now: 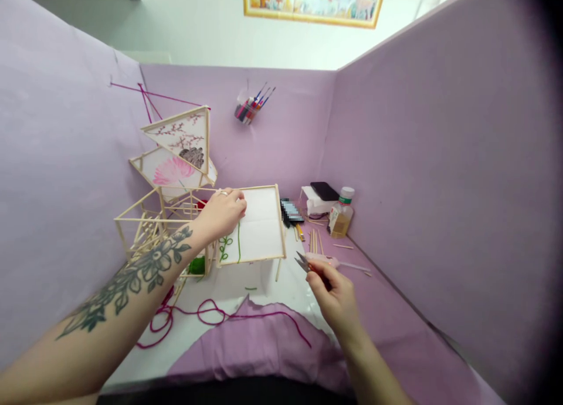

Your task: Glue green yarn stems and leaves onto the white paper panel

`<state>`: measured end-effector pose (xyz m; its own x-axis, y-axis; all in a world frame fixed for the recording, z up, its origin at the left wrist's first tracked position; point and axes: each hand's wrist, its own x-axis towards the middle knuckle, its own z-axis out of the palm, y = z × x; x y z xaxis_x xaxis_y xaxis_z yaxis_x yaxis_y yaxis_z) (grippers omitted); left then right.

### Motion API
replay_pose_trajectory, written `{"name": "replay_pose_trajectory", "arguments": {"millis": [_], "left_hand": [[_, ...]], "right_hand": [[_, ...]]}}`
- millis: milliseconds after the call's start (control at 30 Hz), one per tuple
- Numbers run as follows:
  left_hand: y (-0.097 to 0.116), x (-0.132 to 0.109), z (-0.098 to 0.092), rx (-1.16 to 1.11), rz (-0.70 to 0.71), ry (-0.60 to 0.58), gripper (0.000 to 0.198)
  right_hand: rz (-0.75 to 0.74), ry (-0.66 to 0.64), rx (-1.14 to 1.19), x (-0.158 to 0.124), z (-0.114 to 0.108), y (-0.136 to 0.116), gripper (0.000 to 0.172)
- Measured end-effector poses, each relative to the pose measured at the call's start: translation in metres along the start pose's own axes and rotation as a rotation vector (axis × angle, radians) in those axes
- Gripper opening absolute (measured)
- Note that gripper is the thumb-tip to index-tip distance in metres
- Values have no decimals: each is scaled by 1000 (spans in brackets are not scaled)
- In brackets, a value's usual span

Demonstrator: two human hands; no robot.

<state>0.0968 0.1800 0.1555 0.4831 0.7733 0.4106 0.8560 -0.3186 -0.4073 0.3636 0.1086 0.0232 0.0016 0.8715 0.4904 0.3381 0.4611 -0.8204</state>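
Observation:
My left hand point(225, 212) reaches over a white panel framed with thin wooden sticks point(264, 223), its fingers closed at the upper end of a straight strand of green yarn point(239, 246). The fingertips are partly hidden. Left of that strand, looped green yarn point(224, 247) forms a leafy shape on the panel. Small scissors point(302, 261) point up and left from my right hand point(332, 287), which is closed around their handles. Their blades are slightly apart, just off the panel's lower right corner. A short green piece of yarn point(250, 288) lies in front of the panel.
Stick frames point(136, 220) and hanging painted panels point(180, 138) crowd the left. Magenta yarn point(211, 312) trails across the front. At right are a glue gun point(323, 260), loose sticks point(314, 240), a bottle point(342, 214) and a phone point(291, 211). Purple walls enclose the table.

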Motion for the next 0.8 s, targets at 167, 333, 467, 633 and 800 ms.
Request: {"name": "replay_pose_trajectory", "arguments": {"millis": [167, 333, 467, 633, 800], "left_hand": [[-2, 4, 1, -1, 27, 14, 17], [-4, -3, -1, -16, -27, 31, 17], [-5, -7, -3, -30, -61, 27, 16], [-2, -5, 0, 3, -21, 13, 16], [-2, -7, -2, 7, -25, -11, 24]], "right_hand": [[-43, -12, 3, 1, 8, -12, 23], [-108, -64, 14, 10, 13, -29, 22], [-124, -88, 13, 11, 17, -35, 22], [-136, -92, -11, 7, 23, -35, 23], [-260, -96, -220, 30, 38, -42, 24]]}}
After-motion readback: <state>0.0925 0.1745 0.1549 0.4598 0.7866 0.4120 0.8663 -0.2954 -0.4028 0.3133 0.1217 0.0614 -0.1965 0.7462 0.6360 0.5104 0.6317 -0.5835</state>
